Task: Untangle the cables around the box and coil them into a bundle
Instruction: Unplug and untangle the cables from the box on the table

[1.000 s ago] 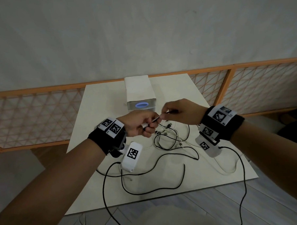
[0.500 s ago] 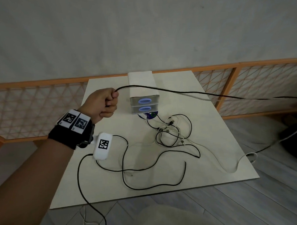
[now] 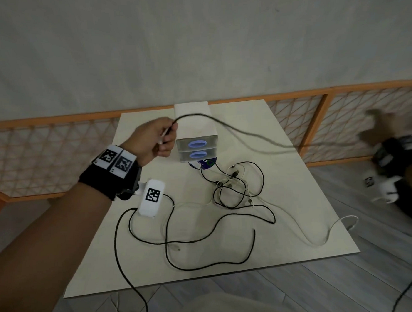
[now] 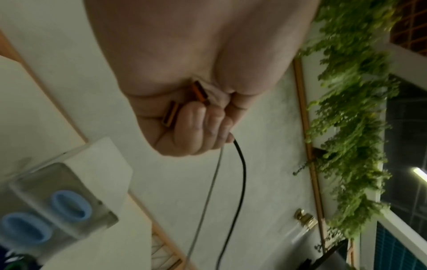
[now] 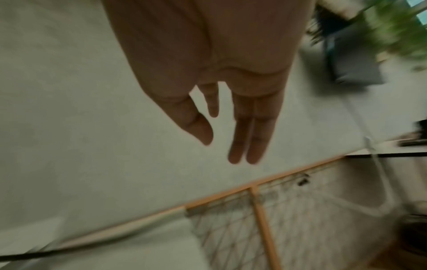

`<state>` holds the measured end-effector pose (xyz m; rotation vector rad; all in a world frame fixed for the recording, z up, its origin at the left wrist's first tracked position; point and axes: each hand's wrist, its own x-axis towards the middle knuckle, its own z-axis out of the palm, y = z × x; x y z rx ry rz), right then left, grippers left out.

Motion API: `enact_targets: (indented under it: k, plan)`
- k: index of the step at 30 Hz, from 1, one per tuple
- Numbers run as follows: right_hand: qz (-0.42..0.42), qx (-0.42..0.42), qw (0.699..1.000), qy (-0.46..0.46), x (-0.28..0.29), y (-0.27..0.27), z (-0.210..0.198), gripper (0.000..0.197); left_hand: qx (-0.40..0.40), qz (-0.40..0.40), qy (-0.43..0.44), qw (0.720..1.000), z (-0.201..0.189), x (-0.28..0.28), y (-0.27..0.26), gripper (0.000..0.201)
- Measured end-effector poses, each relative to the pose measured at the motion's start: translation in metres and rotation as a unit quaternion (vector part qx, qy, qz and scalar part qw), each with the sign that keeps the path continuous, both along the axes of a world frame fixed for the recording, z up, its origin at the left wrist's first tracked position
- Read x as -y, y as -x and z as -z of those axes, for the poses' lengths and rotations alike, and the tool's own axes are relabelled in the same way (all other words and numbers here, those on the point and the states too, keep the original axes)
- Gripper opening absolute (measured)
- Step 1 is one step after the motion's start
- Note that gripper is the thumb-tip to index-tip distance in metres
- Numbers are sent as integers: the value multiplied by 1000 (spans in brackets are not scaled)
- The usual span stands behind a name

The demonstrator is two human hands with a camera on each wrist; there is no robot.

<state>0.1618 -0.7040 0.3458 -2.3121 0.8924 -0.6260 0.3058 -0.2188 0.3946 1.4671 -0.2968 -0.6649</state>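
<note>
A white box (image 3: 195,130) with two blue oval drawer handles stands at the back of the white table (image 3: 297,222). My left hand (image 3: 162,143) is raised just left of it. In the left wrist view this hand (image 4: 201,127) grips two USB plugs (image 4: 198,91), with a black cable (image 4: 240,164) and a thin pale one leaving the fist. The black cable (image 3: 234,128) sags rightward over the box. My right hand (image 3: 381,129) is blurred, far right, off the table; its fingers (image 5: 245,138) are straight and hold nothing. A tangle of black and white cables (image 3: 237,187) lies before the box.
An orange lattice fence (image 3: 47,158) runs behind the table under a grey wall. A long black cable loop (image 3: 212,264) lies near the front edge. A white cable (image 3: 344,220) hangs off the right edge. Something dark (image 3: 410,208) lies on the floor at right.
The hands were together before the box a second ago. My left hand rose left with the cable end; my right hand swung far right, now open, and the black cable sags.
</note>
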Motion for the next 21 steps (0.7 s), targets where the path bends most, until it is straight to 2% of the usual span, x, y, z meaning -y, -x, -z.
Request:
enact_targets:
  k: [2, 3, 4, 5, 7, 9, 12, 14, 16, 21]
  plan:
    - [-60, -112, 991, 44, -69, -8, 24, 28, -3, -4, -27, 1000, 15, 7, 1, 27]
    - [-126, -143, 979, 66, -110, -10, 42, 26, -4, -7, -40, 999, 20, 9, 2, 27]
    - [-219, -181, 957, 58, -135, -14, 66, 24, -4, -7, -52, 999, 25, 11, 2, 27]
    - [-319, -214, 922, 52, -172, -14, 88, 23, -4, -8, -61, 998, 28, 11, 2, 27]
    - [-429, -240, 869, 50, -223, -16, 121, 24, -2, -10, -72, 997, 31, 11, 2, 26]
    - [-468, -291, 831, 76, -250, -19, 147, 37, 0, -14, -79, 997, 31, 9, 2, 26]
    - [-422, -430, 784, 150, -268, -21, 173, 68, 7, -16, -83, 996, 31, 6, 3, 26]
    - [-393, -471, 778, 138, -276, -20, 182, 77, 13, -25, -84, 996, 31, 3, 3, 26]
    - [-383, -467, 787, 128, -287, -17, 188, 74, 14, -35, -85, 996, 31, 1, 2, 26]
    - [-415, -353, 813, 204, -320, -28, 174, 46, 12, -44, -85, 995, 34, -3, 4, 26]
